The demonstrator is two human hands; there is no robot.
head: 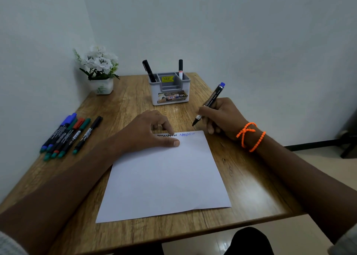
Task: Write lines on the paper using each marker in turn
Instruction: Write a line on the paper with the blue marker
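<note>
A white sheet of paper [166, 177] lies on the wooden table. Along its top edge run a black zigzag [167, 135] and a blue zigzag [185, 134]. My left hand [148, 131] presses flat on the paper's upper left part, fingers spread. My right hand [222, 117] grips an uncapped marker with a blue end [209, 103], its tip held just above the table beyond the paper's top right corner. Several capped markers [67, 135] lie in a row at the table's left.
A grey and white desk organiser [170, 92] stands at the back centre with two markers upright in it. A white pot of white flowers [100, 71] occupies the back left corner. Walls close in on the left and behind. My right wrist wears orange bands [251, 137].
</note>
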